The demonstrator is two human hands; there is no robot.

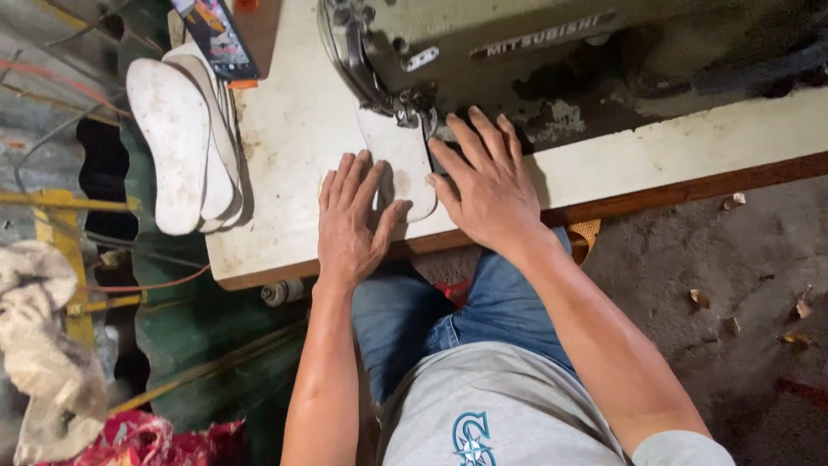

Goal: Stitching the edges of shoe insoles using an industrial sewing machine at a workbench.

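Both hands lie flat with fingers spread, the left hand (349, 220) and right hand (487, 185) pressing a pale insole (401, 168) at centre frame under the needle of the sewing machine (517, 52). The right fingertips sit close to the needle, so a slip could likely catch them or skew the seam. The worn white table (293, 129) carries a stack of insoles (185, 138) at upper left, above a dirt floor (733, 259) strewn with dry leaves.

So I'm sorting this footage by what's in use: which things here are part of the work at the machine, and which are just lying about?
In use:
- left hand and right hand, flat on the white insole
- sewing machine
- work table

Lying about:
- stack of white insoles at the table's left edge
- crumpled cloth
- dry leaves on the floor
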